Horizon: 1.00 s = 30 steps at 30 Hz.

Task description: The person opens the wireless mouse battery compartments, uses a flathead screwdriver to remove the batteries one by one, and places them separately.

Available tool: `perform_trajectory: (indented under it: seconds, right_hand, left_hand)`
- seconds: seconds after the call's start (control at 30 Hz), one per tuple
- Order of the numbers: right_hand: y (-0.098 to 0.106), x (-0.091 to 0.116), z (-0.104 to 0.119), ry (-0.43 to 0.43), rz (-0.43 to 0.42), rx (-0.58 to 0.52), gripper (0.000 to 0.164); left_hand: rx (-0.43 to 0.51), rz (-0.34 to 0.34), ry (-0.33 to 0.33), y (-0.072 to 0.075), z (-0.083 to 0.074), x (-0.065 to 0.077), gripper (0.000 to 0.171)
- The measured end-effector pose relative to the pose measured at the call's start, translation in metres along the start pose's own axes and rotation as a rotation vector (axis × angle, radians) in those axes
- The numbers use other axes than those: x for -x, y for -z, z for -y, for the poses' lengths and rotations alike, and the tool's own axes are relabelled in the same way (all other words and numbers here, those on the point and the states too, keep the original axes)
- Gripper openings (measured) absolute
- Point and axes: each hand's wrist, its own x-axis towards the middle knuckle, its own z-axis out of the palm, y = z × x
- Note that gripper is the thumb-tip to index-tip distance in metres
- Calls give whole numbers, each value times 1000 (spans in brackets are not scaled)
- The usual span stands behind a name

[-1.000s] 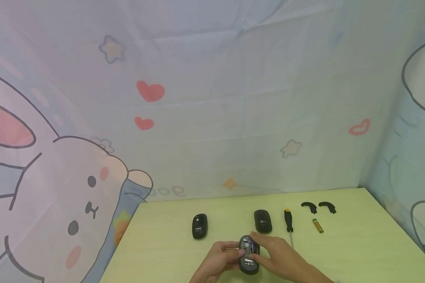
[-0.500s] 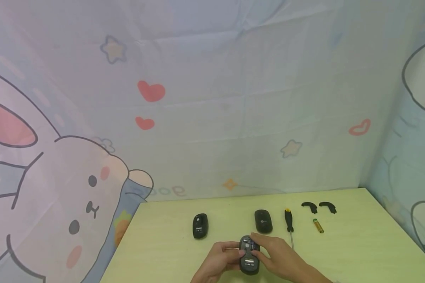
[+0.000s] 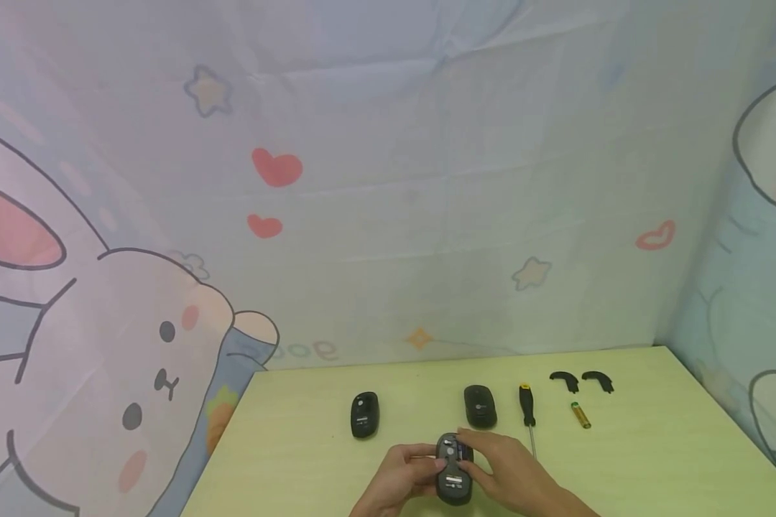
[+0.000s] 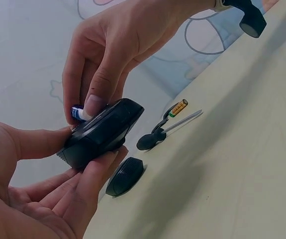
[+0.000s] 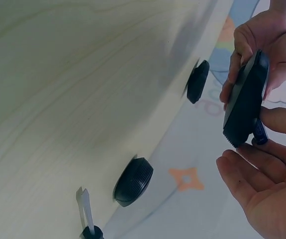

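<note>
My left hand (image 3: 397, 475) grips a black computer mouse (image 3: 454, 491) by its sides, underside up, thumb on the near edge. My right hand (image 3: 514, 468) is at the mouse's right side, pinching a blue battery (image 5: 260, 132) between thumb and fingers. In the left wrist view the end of this battery (image 4: 76, 113) sticks out beside the right thumb, at the mouse's underside. How deep it sits in the mouse is hidden by the fingers. Just beyond the hands, another black mouse (image 3: 481, 406) rests upright on the table.
A third mouse (image 3: 365, 414) lies underside up at the left. Right of the middle lie a screwdriver (image 3: 527, 406), a gold-and-green battery (image 3: 580, 415) and two curved black covers (image 3: 565, 380). The pale table (image 3: 284, 445) ends at a printed cloth backdrop (image 3: 388, 143).
My right thumb has shifted slightly up along the mouse, and more of the label on its underside shows. My left hand keeps its hold; the things on the table have not moved.
</note>
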Motion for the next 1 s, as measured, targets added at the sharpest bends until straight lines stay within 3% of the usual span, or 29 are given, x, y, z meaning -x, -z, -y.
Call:
perform_trajectory:
  seconds: [0.43,0.53,0.77,1.0]
  right_hand:
    - [-6,3,2,126,-166,-10,33]
    - [-4,4,3,79,-138,-95,32]
    - [3,1,0,-145,-44,-338,28]
    - [3,-3,-5,-197,-33,-441,23]
  left_hand:
    - [-12,2,-20,3,-2,4,41]
    - [-9,-2,-11,2,-2,5,41]
    - [-2,6,17,-1,-2,7,40]
    - [-17,-9,17,-3,-2,7,43]
